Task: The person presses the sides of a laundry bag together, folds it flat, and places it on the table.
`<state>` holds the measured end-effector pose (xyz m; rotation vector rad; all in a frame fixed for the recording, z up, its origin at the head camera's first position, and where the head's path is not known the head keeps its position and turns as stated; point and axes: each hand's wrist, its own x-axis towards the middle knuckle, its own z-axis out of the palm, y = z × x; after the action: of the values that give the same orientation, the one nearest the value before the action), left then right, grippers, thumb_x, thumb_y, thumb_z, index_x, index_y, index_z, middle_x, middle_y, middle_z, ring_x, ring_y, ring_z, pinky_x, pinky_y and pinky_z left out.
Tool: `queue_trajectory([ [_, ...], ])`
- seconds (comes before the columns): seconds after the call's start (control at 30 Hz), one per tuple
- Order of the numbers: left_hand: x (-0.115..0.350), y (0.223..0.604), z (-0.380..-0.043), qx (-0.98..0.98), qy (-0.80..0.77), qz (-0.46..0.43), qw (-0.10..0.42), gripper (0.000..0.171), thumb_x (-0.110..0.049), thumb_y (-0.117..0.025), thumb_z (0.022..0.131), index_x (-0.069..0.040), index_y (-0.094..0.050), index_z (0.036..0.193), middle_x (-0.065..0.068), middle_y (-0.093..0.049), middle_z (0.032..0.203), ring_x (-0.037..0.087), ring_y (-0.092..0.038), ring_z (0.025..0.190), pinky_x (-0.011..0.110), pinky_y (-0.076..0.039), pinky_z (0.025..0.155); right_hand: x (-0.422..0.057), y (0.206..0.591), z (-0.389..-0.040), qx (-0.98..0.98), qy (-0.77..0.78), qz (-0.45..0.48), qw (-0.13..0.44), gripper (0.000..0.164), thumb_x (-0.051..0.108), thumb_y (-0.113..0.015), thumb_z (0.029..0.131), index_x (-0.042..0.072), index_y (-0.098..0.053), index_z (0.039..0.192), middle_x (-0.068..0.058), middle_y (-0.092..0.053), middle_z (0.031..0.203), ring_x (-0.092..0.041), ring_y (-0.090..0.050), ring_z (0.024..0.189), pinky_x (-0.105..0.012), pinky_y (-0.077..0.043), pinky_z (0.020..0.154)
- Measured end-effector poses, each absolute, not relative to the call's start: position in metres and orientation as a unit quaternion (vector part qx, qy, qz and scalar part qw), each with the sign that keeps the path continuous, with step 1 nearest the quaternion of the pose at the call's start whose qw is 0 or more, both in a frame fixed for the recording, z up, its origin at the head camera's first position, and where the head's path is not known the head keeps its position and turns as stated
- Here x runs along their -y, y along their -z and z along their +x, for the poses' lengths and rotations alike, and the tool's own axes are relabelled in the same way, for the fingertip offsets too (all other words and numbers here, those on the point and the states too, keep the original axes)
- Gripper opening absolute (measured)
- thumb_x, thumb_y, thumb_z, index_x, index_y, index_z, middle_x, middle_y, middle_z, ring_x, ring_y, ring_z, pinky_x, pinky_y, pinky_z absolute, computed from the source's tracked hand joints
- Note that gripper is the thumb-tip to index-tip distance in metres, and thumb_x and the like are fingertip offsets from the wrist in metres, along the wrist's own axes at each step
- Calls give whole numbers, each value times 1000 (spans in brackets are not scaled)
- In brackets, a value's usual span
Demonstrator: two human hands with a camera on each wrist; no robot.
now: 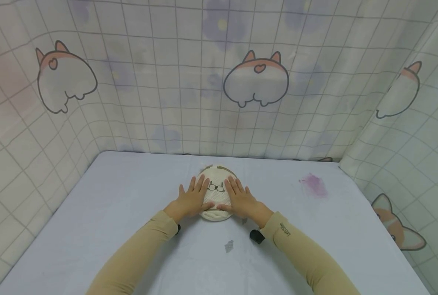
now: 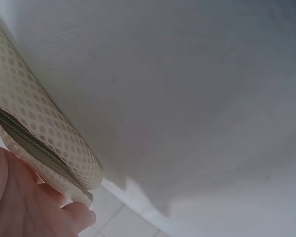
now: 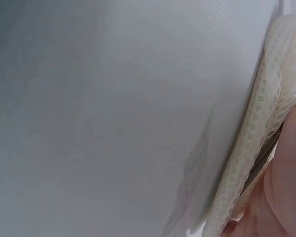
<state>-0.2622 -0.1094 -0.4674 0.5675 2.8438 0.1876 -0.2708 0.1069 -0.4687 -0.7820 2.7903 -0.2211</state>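
A round cream mesh pouch with a small glasses drawing and a brown zipper lies flat on the pale lavender table. My left hand rests flat on its left side, fingers straight and spread. On the pouch's right side my right hand lies flat the same way. The left wrist view shows the mesh pouch with its zipper against my left hand. In the right wrist view the pouch edge shows beside my right hand.
A pink stain marks the table at the right, and a small grey mark lies near my forearms. A checked curtain with cartoon animals walls the table on three sides.
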Motion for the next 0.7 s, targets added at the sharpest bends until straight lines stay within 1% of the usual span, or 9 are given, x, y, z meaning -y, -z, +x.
queue_trajectory([
  [0.13,108,467,-263,-972,-62,193,120,88,-53,-46,106,-3,-3,164,18,4,170,44,1,153,76,-13,113,-108,467,-271,-953,80,-264,123,94,56,-49,104,-2,-6,162,-23,3,169,-44,-1,154,-64,-20,119],
  [0.47,107,464,-263,-972,-68,191,119,88,-54,-47,105,-5,-4,165,17,4,170,44,-1,153,76,-14,113,-105,460,-269,-955,69,-256,135,93,57,-46,104,0,-2,163,-20,7,169,-41,3,154,-60,-16,121],
  [0.7,112,460,-265,-969,-100,189,125,89,-53,-50,104,-6,-5,165,16,4,170,43,0,154,77,-14,112,-103,450,-270,-953,71,-265,128,93,56,-48,104,-3,-5,162,-23,4,168,-41,0,154,-57,-15,122],
])
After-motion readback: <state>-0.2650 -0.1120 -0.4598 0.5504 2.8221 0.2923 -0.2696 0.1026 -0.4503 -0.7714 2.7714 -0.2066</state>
